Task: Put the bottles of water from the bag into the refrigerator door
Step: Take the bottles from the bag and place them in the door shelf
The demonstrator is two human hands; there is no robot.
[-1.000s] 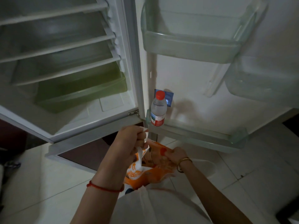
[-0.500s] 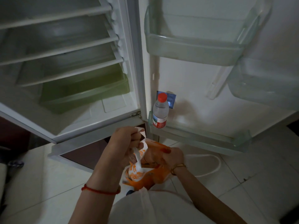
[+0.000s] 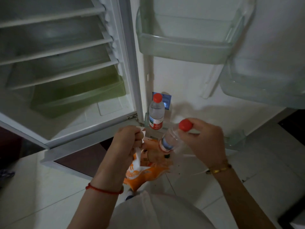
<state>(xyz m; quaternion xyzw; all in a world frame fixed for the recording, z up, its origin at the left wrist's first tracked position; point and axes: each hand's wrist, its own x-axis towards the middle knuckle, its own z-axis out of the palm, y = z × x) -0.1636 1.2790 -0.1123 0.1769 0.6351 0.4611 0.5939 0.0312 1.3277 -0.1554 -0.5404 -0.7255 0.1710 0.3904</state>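
My left hand (image 3: pixel 127 139) is closed on the white handle of an orange plastic bag (image 3: pixel 142 172) that hangs below it. My right hand (image 3: pixel 204 141) grips a clear water bottle (image 3: pixel 171 139) with a red cap near its neck, tilted, its base just above the bag's mouth. Another red-capped water bottle (image 3: pixel 156 113) stands upright at the left end of the lowest door shelf (image 3: pixel 234 140) of the open refrigerator door. What else lies inside the bag is hidden.
The refrigerator body (image 3: pixel 66 63) stands open on the left with bare shelves and a green drawer (image 3: pixel 77 98). Two clear door bins (image 3: pixel 183 45) hang higher on the door. A white cord (image 3: pixel 198 172) lies on the pale tiled floor.
My right hand has come up out of the bag holding a water bottle and moved right and up toward the door shelf. The left hand keeps hold of the bag handle.
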